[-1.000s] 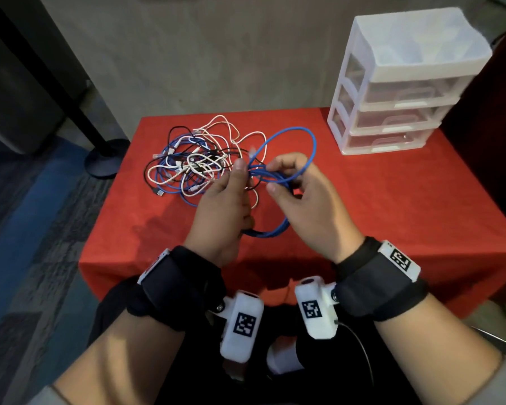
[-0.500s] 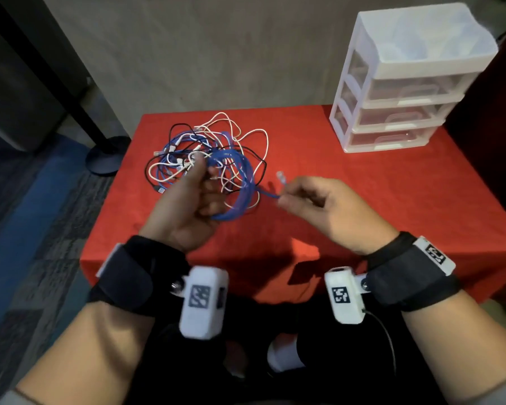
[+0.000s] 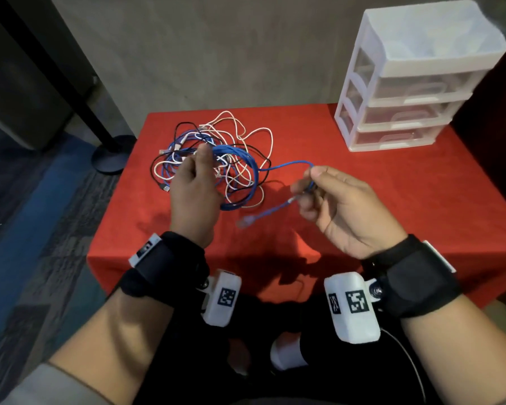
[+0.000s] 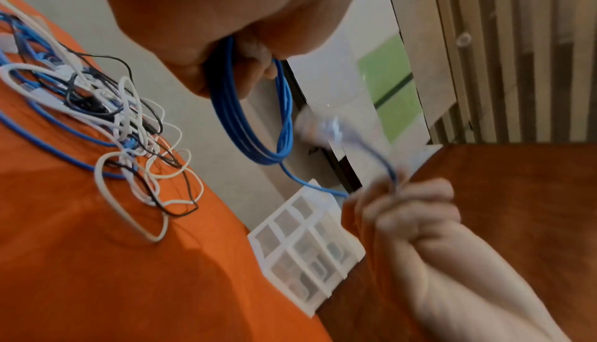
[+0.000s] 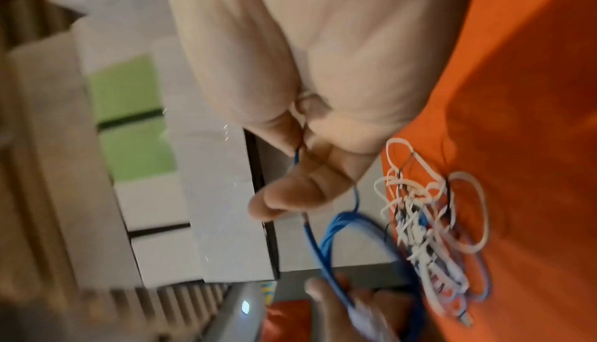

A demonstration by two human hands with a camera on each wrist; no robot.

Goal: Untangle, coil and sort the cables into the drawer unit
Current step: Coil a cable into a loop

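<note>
A person's left hand (image 3: 194, 190) grips a coil of blue cable (image 3: 247, 182), several loops gathered between thumb and fingers and held just above a table draped in red cloth (image 3: 362, 182). In the left wrist view the loops hang down from the closed fingers (image 4: 258, 66), clear of the cloth. The right hand (image 3: 338, 206) pinches the free tail of the same cable near its end, thumb against forefinger; the tail arcs from the coil across to that hand, bends through the pinch, and its clear plug (image 3: 246, 221) dangles toward the table's front edge, blurred.

Behind the left hand, toward the back left corner of the table, lies a tangle of cables (image 3: 234, 147): white, black and blue strands knotted together on the cloth, with one dark connector poking out at its left side. How far the held coil is free of this heap cannot be told from the head view.

At the back right corner stands the white drawer unit (image 3: 415, 74), three translucent drawers pushed in, an open divided tray on top.
</note>
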